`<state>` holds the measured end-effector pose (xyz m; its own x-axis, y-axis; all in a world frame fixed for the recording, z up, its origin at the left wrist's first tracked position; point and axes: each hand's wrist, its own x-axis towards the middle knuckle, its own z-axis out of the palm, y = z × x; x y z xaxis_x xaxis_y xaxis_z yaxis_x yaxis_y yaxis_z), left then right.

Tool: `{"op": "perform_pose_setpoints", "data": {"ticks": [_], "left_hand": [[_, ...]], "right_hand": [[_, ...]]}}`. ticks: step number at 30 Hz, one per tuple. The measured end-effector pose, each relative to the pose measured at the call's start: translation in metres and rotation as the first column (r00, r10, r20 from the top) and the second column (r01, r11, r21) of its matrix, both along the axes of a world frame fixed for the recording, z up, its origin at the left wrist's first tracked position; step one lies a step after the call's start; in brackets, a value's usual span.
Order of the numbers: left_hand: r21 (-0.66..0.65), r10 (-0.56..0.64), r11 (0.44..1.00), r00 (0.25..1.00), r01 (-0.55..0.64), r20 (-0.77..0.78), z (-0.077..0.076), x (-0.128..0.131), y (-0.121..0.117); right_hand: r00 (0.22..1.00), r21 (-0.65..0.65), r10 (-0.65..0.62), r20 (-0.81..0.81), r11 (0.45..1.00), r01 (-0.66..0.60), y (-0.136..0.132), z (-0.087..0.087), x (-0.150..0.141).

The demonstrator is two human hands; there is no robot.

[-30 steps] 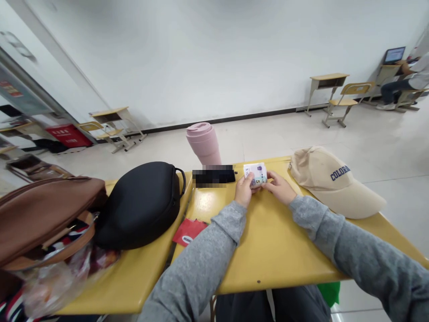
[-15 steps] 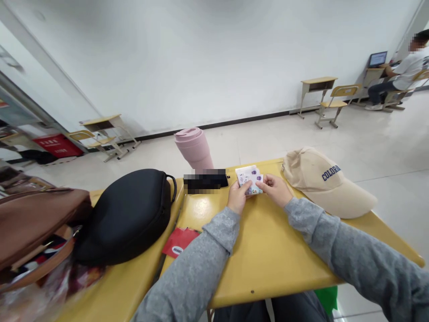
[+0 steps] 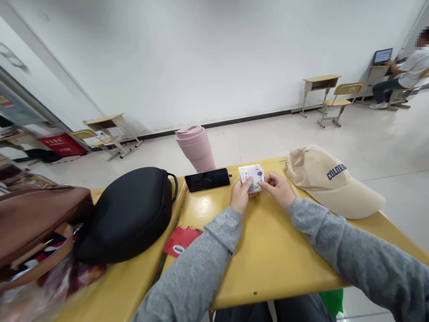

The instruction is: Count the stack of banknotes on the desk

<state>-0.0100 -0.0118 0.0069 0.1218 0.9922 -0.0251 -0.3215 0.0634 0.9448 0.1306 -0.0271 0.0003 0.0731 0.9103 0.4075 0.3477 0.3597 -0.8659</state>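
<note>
A small stack of white printed cards [image 3: 248, 173] is held up over the far part of the yellow desk [image 3: 268, 250]. Purple pictures and a figure 5 show on the front. My left hand [image 3: 240, 196] grips the stack from the left, thumb across its face. My right hand [image 3: 279, 189] pinches the stack's right edge between thumb and forefinger, the other fingers curled. Left of the cards lies a black-screened phone [image 3: 208, 180] with a small plug at its end. To the right of my right hand rests a beige cap [image 3: 321, 179] with dark blue lettering.
A pink tumbler [image 3: 196, 147] stands behind the phone. A red packet [image 3: 181, 240] lies beside my left sleeve. On the adjoining left desk are a black rounded case [image 3: 129, 214] and a brown bag [image 3: 40, 219]. A person [image 3: 410, 69] sits at a laptop far right.
The fanned front of the stack looks different: fewer purple pictures show, and the card edges sit closer together. Both hands stay on the cards. The view has shifted slightly.
</note>
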Motion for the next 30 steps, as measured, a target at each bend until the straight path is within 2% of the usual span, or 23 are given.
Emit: {"op": "perform_pose_setpoints", "data": {"ticks": [7, 14, 25, 30], "left_hand": [[-0.018, -0.020, 1.000, 0.999, 0.021, 0.037, 0.000, 0.002, -0.001], [-0.064, 0.040, 0.997, 0.996, -0.035, 0.080, -0.002, 0.000, 0.005], [-0.081, 0.052, 0.996, 0.993, -0.043, 0.107, -0.002, -0.001, 0.008], [-0.064, 0.060, 0.996, 0.993, -0.054, 0.105, -0.004, -0.001, 0.008]], "right_hand": [[1.000, 0.003, 0.013, -0.008, 1.000, -0.013, 0.004, -0.005, 0.002], [0.998, 0.003, 0.053, -0.042, 0.999, -0.053, 0.005, -0.008, 0.003], [0.967, 0.033, 0.186, -0.176, 0.983, -0.183, -0.002, 0.001, -0.002], [0.970, 0.048, 0.196, -0.148, 0.981, -0.190, -0.005, 0.003, 0.000]]}}
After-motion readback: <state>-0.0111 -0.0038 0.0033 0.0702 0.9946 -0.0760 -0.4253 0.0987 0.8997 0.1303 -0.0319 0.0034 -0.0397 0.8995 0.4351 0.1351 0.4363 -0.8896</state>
